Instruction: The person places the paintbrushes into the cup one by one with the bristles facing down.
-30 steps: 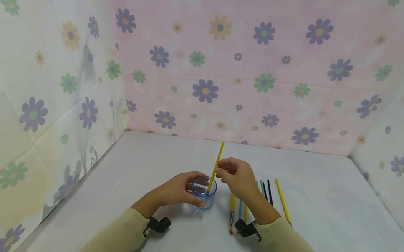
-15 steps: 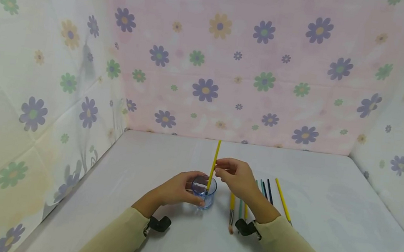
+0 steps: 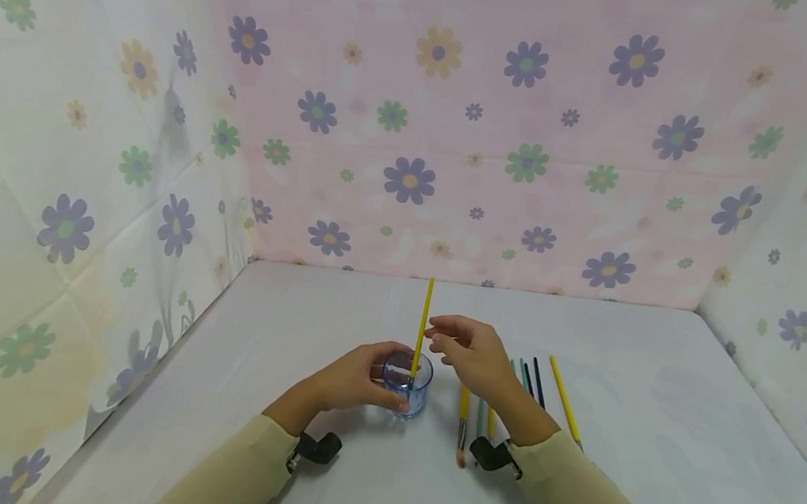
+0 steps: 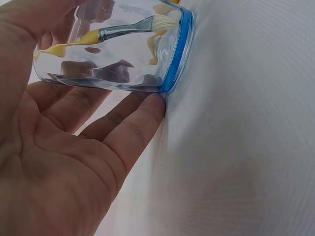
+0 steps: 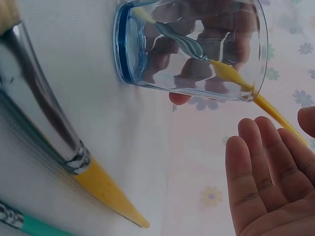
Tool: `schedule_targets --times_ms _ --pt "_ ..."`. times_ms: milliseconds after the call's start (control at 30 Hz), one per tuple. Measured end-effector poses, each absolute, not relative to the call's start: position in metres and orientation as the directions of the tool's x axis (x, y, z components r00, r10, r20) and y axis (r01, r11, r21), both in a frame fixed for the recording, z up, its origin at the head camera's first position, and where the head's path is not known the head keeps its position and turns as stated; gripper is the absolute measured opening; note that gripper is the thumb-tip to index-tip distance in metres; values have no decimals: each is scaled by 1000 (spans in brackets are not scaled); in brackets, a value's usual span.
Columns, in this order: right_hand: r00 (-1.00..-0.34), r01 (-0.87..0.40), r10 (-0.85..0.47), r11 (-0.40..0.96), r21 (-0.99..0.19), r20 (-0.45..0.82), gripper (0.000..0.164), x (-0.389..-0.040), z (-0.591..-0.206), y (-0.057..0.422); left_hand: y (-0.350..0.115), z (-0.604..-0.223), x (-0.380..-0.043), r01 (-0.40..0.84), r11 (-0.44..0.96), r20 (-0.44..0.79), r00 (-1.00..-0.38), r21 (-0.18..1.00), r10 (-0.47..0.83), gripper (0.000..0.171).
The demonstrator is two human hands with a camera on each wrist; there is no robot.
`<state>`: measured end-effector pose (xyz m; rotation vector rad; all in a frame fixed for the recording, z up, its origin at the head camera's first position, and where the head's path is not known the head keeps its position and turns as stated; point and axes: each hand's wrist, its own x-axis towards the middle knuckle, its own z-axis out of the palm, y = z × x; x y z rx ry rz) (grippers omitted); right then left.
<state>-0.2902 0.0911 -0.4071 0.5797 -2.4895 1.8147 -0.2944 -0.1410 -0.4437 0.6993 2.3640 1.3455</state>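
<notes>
A clear glass cup with a blue base [image 3: 418, 403] stands upright on the white table. The left hand [image 3: 352, 378] grips its side, thumb in front and fingers behind. Inside leans a paintbrush with a yellow handle [image 3: 424, 313]; in the left wrist view its pale bristles [image 4: 166, 22] point down close to the cup's base. Just right of that handle is the right hand [image 3: 476, 355], fingers loosely bent, with a small gap to the brush in the head view. The right wrist view has the relaxed fingers [image 5: 241, 169] below the handle and the thumb partly cut off.
Several more brushes lie right of the cup, partly under the right forearm: a broad yellow one [image 3: 463, 415], a teal one [image 3: 481, 417], dark handles [image 3: 539, 382] and a yellow one [image 3: 565, 400] farther right. Flowered cloth [image 3: 451, 233] walls the table [image 3: 276, 304] behind and at both sides.
The yellow brush has tilted leftward, nearer upright, inside the cup. The right fingers have come away from its handle. The left hand and the cup have stayed put.
</notes>
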Motion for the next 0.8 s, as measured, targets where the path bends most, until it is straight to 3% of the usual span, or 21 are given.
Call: schedule_targets --times_ms 367,800 --pt "-936 -317 -257 312 -896 242 23 -289 -400 97 -139 -443 -293 250 410 -39 -814 877 580 74" --pt "-951 -310 -194 536 -785 242 19 -279 -384 137 -142 -445 -294 237 434 -51 -830 869 555 76"
